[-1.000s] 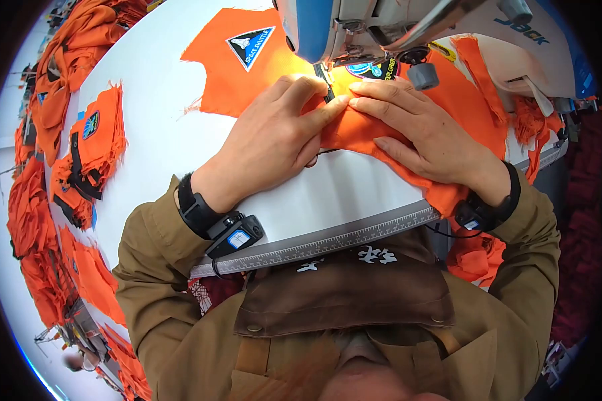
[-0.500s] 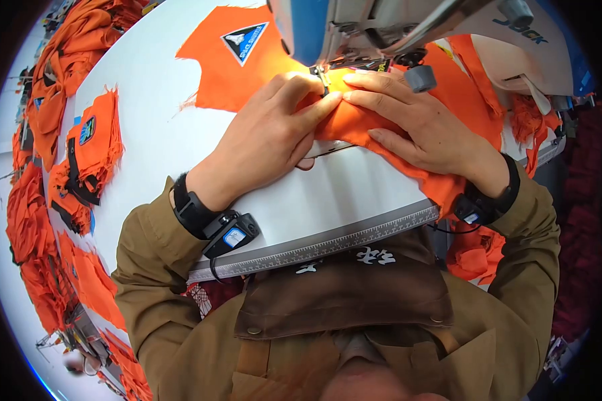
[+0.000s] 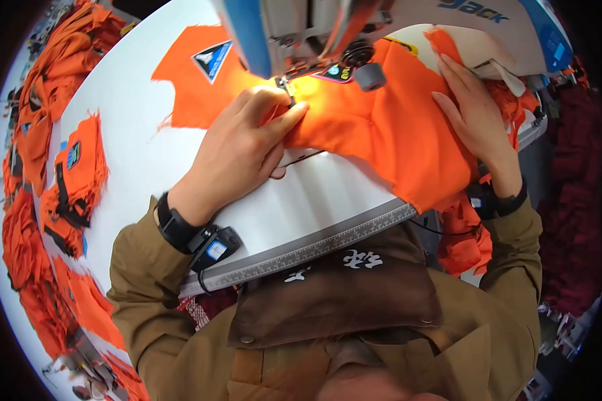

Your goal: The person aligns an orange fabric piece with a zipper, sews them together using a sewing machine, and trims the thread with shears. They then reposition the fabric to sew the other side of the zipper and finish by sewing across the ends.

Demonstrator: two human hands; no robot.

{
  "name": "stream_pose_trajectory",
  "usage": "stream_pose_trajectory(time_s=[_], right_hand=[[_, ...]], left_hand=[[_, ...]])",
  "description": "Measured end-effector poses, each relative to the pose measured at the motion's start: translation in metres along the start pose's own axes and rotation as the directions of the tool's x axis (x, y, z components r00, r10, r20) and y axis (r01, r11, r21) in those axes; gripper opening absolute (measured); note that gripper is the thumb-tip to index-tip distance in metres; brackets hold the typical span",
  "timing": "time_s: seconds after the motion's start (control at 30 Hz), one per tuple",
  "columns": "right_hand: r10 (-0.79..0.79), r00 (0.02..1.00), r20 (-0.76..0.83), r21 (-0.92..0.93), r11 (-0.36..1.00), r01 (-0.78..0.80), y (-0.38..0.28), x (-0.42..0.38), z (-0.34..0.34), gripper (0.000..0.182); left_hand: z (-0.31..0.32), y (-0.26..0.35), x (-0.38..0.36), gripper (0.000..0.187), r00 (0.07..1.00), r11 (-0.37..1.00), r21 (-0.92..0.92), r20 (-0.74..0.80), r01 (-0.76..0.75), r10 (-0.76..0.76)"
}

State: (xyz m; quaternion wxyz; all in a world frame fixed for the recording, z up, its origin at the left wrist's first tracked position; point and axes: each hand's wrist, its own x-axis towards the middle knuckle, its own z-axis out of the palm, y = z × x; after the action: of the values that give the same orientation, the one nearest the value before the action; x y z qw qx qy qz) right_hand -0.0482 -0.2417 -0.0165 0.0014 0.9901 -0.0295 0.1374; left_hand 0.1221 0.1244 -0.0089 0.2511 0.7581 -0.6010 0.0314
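Orange fabric (image 3: 408,127) with sewn patches lies under the lit needle area of a sewing machine (image 3: 308,33). My left hand (image 3: 237,147) is closed on the fabric's near edge, its fingertips bent together right beside the presser foot (image 3: 286,90). A triangular patch (image 3: 212,61) shows on the fabric left of the machine head, and another patch (image 3: 333,72) is partly hidden behind the head. Over at the fabric's right side, my right hand (image 3: 475,113) lies with fingers stretched out and apart, touching it. The fabric drapes over the table's front edge near my right wrist.
A ruler strip (image 3: 314,246) runs along the front edge of the white table (image 3: 140,160). Stacked orange pieces with a patch (image 3: 80,167) lie at the left. Beyond them are heaps of orange fabric (image 3: 27,267). Dark red cloth (image 3: 572,220) hangs at the right.
My right hand has moved away from the needle to the fabric's right side, and its fingers are straighter. My left hand stays by the presser foot. The whole view has shifted slightly.
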Motion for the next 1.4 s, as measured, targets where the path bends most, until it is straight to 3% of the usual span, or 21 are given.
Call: stream_pose_trajectory(time_s=[0.1, 0.17, 0.27, 0.37, 1.27, 1.4], right_hand=[[-0.06, 0.996, -0.06, 0.132, 0.989, 0.067, -0.046, 0.014, -0.021, 0.05], [-0.213, 0.972, -0.102, 0.428, 0.872, 0.236, -0.088, 0.024, -0.03, 0.048], [-0.349, 0.933, -0.085, 0.637, 0.701, 0.321, -0.129, 0.036, -0.012, 0.05], [-0.455, 0.877, -0.155, 0.559, 0.692, 0.458, -0.133, 0.044, 0.017, 0.053], [-0.464, 0.885, 0.051, 0.614, 0.713, 0.339, -0.123, 0.058, 0.013, 0.055], [-0.451, 0.89, -0.065, 0.586, 0.705, 0.4, -0.123, 0.059, 0.019, 0.051]], left_hand=[[0.001, -0.003, 0.0, 0.06, 0.999, 0.999, 0.006, -0.003, -0.033, 0.033], [0.0, -0.003, 0.0, 0.061, 0.999, 0.999, -0.004, 0.01, -0.041, 0.042], [0.002, -0.003, -0.003, 0.058, 1.0, 0.999, -0.037, -0.004, -0.031, 0.031], [0.002, -0.005, -0.006, 0.056, 0.999, 0.999, -0.02, -0.02, -0.039, 0.038], [-0.003, -0.028, -0.001, 0.045, 0.999, 0.998, 0.047, -0.018, -0.029, 0.03], [-0.004, -0.032, 0.001, 0.044, 0.999, 0.998, 0.05, -0.012, -0.029, 0.03]])
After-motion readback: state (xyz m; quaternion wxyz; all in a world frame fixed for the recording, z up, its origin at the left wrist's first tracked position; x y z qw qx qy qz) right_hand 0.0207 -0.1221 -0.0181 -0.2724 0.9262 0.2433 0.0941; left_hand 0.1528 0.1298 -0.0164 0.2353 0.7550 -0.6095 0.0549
